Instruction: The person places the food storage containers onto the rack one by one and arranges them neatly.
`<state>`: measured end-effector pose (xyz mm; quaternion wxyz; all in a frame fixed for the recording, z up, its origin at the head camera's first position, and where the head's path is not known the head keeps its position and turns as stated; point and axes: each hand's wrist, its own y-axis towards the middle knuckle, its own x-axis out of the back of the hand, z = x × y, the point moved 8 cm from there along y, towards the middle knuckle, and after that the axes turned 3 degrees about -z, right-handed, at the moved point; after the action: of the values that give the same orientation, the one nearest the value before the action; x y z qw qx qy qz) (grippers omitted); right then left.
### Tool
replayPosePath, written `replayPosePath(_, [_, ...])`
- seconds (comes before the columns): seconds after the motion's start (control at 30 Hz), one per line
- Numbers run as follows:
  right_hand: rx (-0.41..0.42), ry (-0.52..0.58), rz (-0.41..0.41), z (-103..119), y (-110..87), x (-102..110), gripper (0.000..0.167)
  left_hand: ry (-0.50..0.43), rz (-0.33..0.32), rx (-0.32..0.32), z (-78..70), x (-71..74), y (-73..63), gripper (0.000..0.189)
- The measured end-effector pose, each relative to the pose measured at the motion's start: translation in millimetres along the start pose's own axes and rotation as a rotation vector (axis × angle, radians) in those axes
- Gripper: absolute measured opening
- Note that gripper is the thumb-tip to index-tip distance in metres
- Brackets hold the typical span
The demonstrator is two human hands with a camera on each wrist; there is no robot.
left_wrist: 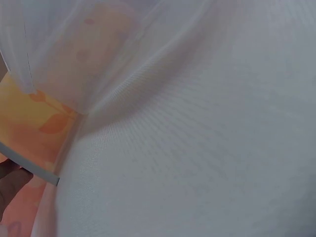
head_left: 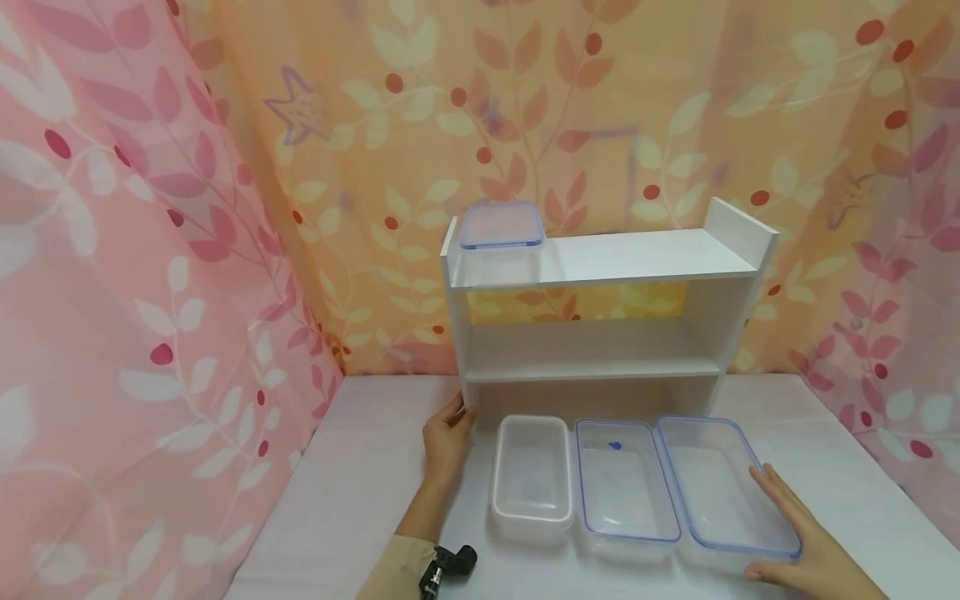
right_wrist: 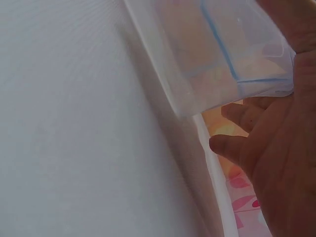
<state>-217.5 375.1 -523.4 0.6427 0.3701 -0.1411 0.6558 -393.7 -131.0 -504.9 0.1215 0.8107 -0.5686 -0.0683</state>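
My left hand (head_left: pixel 448 437) is at the lower left corner of a white shelf unit (head_left: pixel 592 362), fingers touching its side panel. In the left wrist view, its fingers (left_wrist: pixel 12 185) lie against the panel's edge. On the right, my right hand (head_left: pixel 798 533) spreads its fingers along the outer side of a clear, blue-rimmed food container (head_left: pixel 723 483), thumb near the front corner. The right wrist view shows that hand (right_wrist: pixel 271 148) close beside the container (right_wrist: pixel 187 74). To the left stand a second blue-rimmed container (head_left: pixel 626 483) and a white-rimmed one (head_left: pixel 532 471).
Another clear container with a blue-edged lid (head_left: pixel 501 227) sits on the left end of the top shelf (head_left: pixel 637 254). A small blue piece (head_left: pixel 615 446) shows at the middle container. White cloth covers the table (head_left: pixel 360 450); patterned curtains (head_left: pixel 390 150) hang behind and beside it.
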Motion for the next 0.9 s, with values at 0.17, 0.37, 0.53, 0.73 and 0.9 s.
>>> replayPosePath(0.17, [0.007,0.007,-0.003,0.6,-1.1,-0.7,0.124,0.007,0.005,-0.002,-0.6,0.5,-0.1,0.041])
replayPosePath(0.37, [0.031,0.017,-0.01,4.2,-3.2,-0.2,0.124,0.018,0.014,-0.005,0.8,0.4,0.8,0.041])
replayPosePath(0.53, [0.062,0.008,-0.016,4.7,-2.7,0.0,0.125,0.015,0.005,-0.006,-0.9,1.3,1.4,0.041])
replayPosePath(0.73, [0.071,-0.051,-0.036,3.4,-3.9,-0.3,0.122,0.017,-0.004,0.009,0.2,1.1,0.2,0.041])
replayPosePath(0.9, [0.047,-0.04,-0.039,2.1,-4.1,0.5,0.121,0.02,0.027,0.008,-11.7,0.0,-3.6,0.043])
